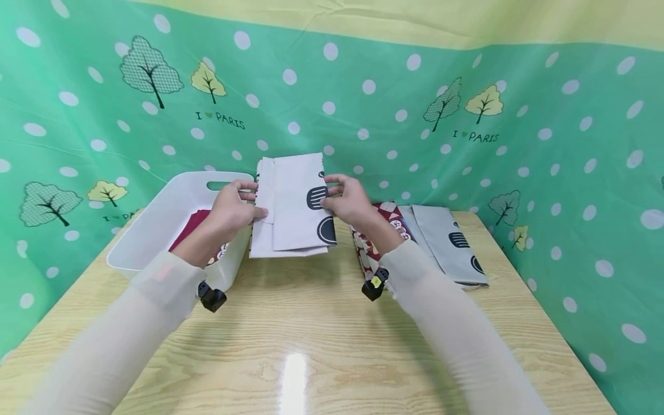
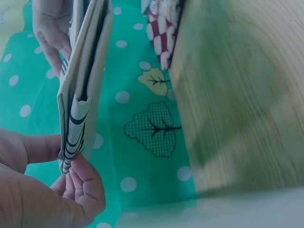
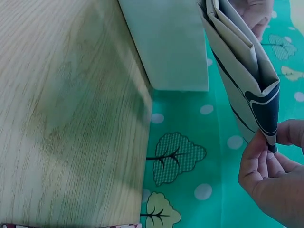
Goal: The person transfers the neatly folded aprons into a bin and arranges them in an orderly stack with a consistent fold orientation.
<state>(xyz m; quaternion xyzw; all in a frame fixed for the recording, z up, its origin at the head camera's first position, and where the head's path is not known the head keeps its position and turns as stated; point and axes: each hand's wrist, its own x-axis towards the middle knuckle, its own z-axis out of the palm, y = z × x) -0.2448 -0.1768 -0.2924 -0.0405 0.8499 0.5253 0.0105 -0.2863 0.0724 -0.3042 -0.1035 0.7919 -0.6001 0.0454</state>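
Both hands hold up a folded white cloth (image 1: 298, 202) with black fork-and-plate-like prints, raised above the table. My left hand (image 1: 233, 206) pinches its left edge, thumb on the near face and fingers behind. The right hand (image 1: 350, 200) pinches the opposite edge beside a black print. From the left wrist view, the cloth (image 2: 90, 71) shows several stacked layers edge-on, with left thumb and fingers at its lower corner. In the right wrist view the layers (image 3: 247, 61) stand slightly apart, and the right fingertips grip the dark printed end.
A white plastic bin (image 1: 116, 253) with a handle slot stands at the left, a dark red folded item (image 1: 193, 223) inside. To the right lie a red-and-white patterned folded item (image 1: 366, 253) and another folded white cloth (image 1: 441, 236). A green dotted curtain (image 1: 363, 104) hangs behind the wooden table (image 1: 332, 323).
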